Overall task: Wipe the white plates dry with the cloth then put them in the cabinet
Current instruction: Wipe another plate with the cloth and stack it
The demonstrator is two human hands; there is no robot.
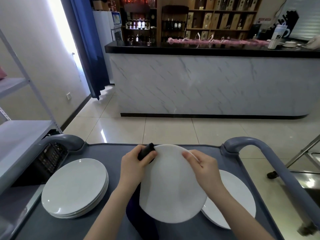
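Currently left hand is gripping dark cloth against plate rim; right hand is pinching opposite rim. Plate is being held above cart, between plate stack and other plate.

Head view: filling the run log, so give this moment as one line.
phase: wiping | left hand: grips dark cloth at held plate rim | right hand: grips rim | plate stack: left on cart

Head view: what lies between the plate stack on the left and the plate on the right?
Head view shows a white plate, held by the left hand with a dark cloth and the right hand.
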